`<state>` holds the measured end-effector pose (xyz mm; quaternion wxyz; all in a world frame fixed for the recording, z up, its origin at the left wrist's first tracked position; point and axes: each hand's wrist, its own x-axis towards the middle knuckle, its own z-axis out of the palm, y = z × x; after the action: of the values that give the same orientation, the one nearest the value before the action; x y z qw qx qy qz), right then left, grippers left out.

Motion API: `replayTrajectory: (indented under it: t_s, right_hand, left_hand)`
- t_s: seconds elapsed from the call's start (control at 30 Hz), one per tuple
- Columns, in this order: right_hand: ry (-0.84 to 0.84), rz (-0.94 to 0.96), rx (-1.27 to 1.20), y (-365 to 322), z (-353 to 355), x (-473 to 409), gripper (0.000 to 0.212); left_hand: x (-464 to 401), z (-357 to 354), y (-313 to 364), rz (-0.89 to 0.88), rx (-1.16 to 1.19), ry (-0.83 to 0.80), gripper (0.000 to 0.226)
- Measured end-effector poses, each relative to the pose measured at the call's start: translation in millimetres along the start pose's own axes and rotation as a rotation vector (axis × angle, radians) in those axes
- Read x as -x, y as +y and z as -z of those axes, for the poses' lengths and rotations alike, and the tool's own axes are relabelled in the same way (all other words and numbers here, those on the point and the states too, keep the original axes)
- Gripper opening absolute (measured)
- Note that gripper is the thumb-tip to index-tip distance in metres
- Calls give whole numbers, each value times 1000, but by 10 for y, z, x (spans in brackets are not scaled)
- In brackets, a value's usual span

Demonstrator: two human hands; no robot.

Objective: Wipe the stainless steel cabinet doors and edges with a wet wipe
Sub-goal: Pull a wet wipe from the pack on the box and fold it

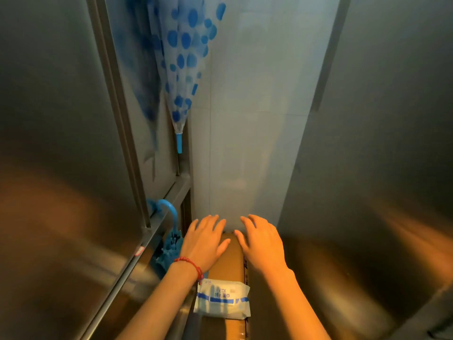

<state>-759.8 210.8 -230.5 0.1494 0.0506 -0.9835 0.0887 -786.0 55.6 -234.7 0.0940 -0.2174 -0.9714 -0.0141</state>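
Between two steel cabinets: wet wipe pack [222, 299] lies flat on cardboard box [231, 256], sealed, no wipe out yet. Soft, light, probably slick film; best pinned by one hand while other peels top flap, judging by label. Left hand [204, 242] and right hand [261, 244] beyond pack, fingers spread and relaxed, holding nothing, side by side, apart. Left cabinet door [61, 143] close alongside; right cabinet door [380, 143] opposite. Blue-spotted umbrella [181, 57] hangs beside left cabinet.
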Motion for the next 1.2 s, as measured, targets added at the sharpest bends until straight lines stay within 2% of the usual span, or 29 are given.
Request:
replayTrajectory:
  t_s: [0.4,0.57,0.77,1.2]
  right_hand:
    - [-71,38,-33,169,-878,58,48]
    - [-45,74,5,168,-1214,109,36]
    - [7,81,34,234,-1738,214,36]
    - [-112,67,-20,471,-2750,470,36]
  left_hand:
    - [-31,-785,-107,35,43,-113,57]
    - [29,-1201,-135,19,44,-165,58]
    - [69,-1776,-178,18,87,-214,57]
    - [226,-2857,-223,24,167,-323,58]
